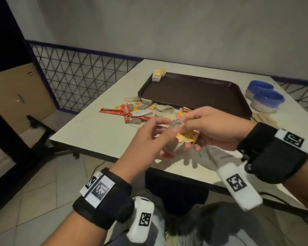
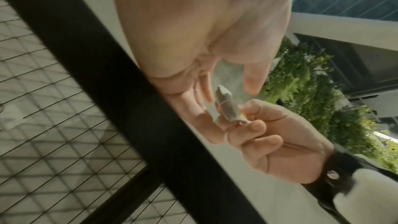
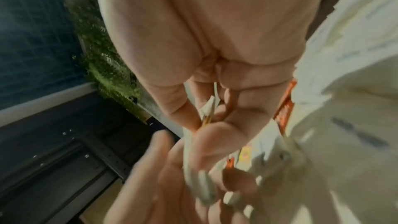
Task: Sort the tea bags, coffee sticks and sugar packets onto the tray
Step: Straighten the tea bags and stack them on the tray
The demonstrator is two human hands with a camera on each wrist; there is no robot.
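Observation:
Both hands meet above the table's front edge. My right hand (image 1: 187, 125) pinches a grey tea bag (image 2: 226, 106) with a yellow and red tag (image 1: 187, 137) between thumb and fingers. My left hand (image 1: 165, 137) is right against it, fingers curled round a small bunch of tea bags (image 3: 202, 185). The brown tray (image 1: 194, 93) lies beyond the hands with a small stack of tea bags (image 1: 158, 75) in its far left corner. A mixed pile (image 1: 140, 112) of red coffee sticks, tea bags and packets lies on the table in front of the tray.
Two blue bowls (image 1: 265, 95) stand right of the tray. The white table (image 1: 96, 132) has bare room at the left front. A wire-mesh fence (image 1: 75, 77) runs behind the table's left side. A grey glove (image 1: 208, 157) lies under the right wrist.

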